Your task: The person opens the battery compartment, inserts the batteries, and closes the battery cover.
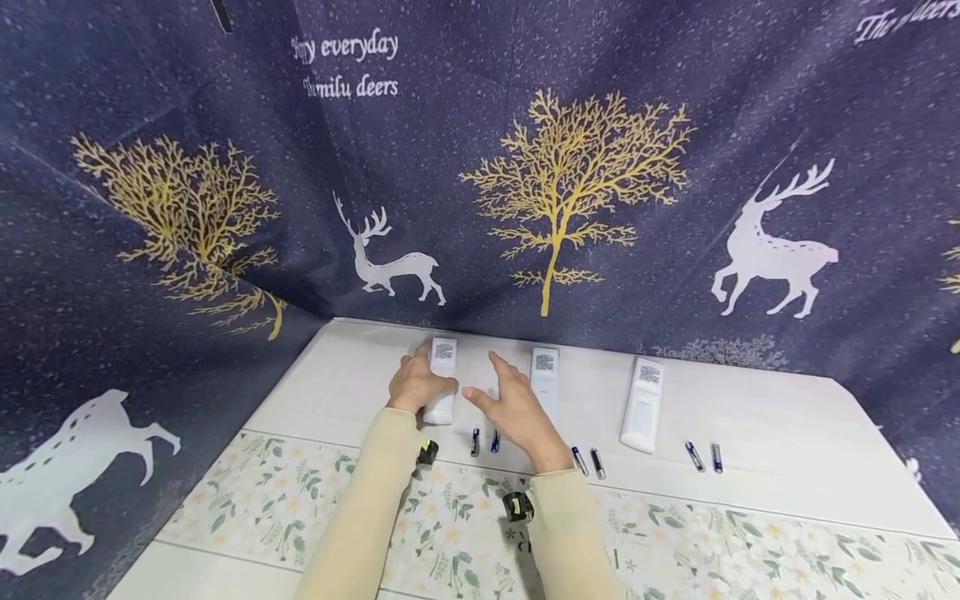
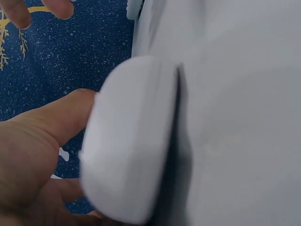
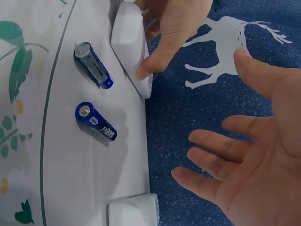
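At the left of the table lies a white remote control (image 1: 440, 410), face down with a QR code label on its far end. My left hand (image 1: 416, 383) holds it by its sides, thumb on the near side; the left wrist view has the remote's rounded end (image 2: 126, 141) large and blurred. My right hand (image 1: 517, 408) hovers between this remote and the middle one, fingers spread and holding nothing. Two blue-and-silver AAA batteries, one (image 3: 95, 66) beside the other (image 3: 96, 122), lie near the held remote, below the right hand.
A middle remote (image 1: 546, 383) is partly hidden by the right hand; another remote (image 1: 642, 406) lies farther right. More batteries, such as one pair's dark cell (image 1: 597, 463) and a blue one (image 1: 695, 457), lie in front. A dark deer-print curtain (image 1: 495, 250) backs the white table (image 1: 772, 417).
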{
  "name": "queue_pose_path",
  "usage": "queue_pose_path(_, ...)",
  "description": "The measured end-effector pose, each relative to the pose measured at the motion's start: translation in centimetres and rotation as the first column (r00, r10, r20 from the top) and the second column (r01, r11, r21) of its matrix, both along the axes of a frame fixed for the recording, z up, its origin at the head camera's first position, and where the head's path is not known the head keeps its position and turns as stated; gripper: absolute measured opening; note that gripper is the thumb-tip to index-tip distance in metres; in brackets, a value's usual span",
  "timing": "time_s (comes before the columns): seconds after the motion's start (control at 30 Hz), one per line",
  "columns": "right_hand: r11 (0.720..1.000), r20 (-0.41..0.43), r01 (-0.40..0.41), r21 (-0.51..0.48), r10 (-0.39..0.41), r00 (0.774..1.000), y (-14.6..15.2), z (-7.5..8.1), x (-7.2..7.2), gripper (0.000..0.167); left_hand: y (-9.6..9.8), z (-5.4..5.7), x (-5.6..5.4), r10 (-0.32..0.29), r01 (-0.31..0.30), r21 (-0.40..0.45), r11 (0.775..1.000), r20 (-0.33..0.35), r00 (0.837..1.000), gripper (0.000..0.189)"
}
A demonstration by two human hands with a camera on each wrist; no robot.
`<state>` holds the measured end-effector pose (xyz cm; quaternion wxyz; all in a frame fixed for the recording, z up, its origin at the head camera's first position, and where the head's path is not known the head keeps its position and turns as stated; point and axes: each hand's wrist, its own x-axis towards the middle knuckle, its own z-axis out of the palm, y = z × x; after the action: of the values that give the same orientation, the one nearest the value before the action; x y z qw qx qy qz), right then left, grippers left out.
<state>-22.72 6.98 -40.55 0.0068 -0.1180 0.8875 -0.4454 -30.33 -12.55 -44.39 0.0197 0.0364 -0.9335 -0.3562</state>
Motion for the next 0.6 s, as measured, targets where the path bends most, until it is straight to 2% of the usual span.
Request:
queue_pose_path(0.17,1.000,-0.001,-0.015,-0.005,0.015,1.000,0.24,-0.13,-0.02,0.081,-0.08,-0.65,-0.32,-0.040,0.041,0.078,0.996,-0.013,0.999,0.101)
queue_pose_path(0.33,1.000,-0.013,-0.007,-0.010,0.007,1.000,0.30,-0.26,-0.09,0.079,-0.35,-0.88,-0.39,-0.048,0.049,0.191,0.980,-0.013,0.999,0.081)
queue_pose_path(0.43,1.000,-0.018,-0.011,-0.018,0.010,1.000,0.23,-0.38,-0.12,0.077,-0.54,-0.94,-0.40,-0.030,0.033,0.250,0.968,-0.015,0.999,0.070)
queue_pose_path(0.6,0.999,-0.018,-0.040,-0.010,0.039,0.999,0.00,-0.53,-0.43,0.075,-0.66,-0.59,-0.31,-0.049,0.039,0.365,0.930,0.017,0.999,0.071)
